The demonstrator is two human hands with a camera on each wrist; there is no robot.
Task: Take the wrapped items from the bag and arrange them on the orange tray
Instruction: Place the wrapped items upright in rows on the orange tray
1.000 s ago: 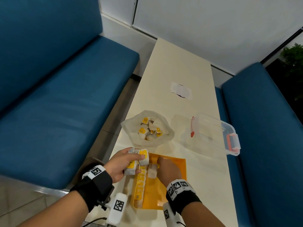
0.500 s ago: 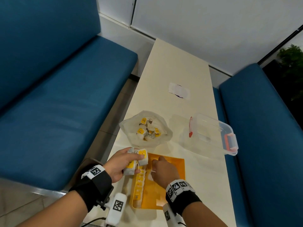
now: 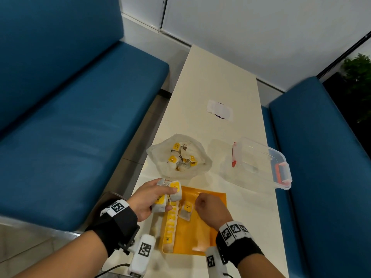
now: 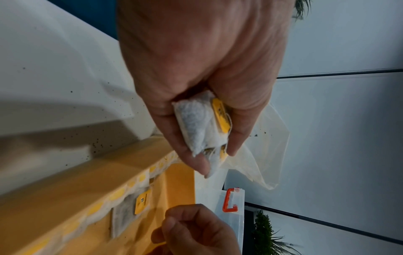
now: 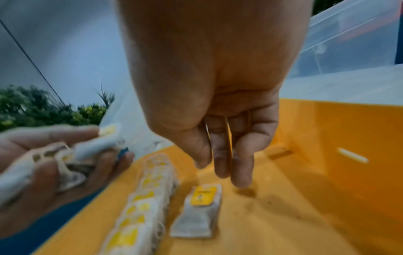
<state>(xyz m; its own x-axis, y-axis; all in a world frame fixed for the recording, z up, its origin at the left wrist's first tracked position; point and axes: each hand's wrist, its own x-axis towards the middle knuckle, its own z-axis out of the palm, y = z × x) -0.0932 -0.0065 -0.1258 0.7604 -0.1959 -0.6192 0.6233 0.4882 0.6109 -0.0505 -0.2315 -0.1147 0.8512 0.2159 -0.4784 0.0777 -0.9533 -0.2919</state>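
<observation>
The left hand [image 3: 147, 197] is clutching a bunch of tea bags [image 3: 170, 194] at the orange tray's [image 3: 200, 233] left edge. The right hand [image 3: 210, 207] is hovering over the tray, fingers [image 5: 226, 160] loosely curled, holding nothing — a single tea bag [image 3: 185, 210] is lying just beside a packed row [image 3: 170, 223]. The plastic bag [image 3: 178, 156] is sitting beyond on the tabletop [image 3: 216, 81].

Clear lidded box [image 3: 261, 163], blue benches [image 3: 70, 117]

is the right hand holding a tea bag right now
No: in the right wrist view the right hand hangs with bare, loosely curled fingers above the orange tray, and the lone tea bag lies flat beneath it.
</observation>
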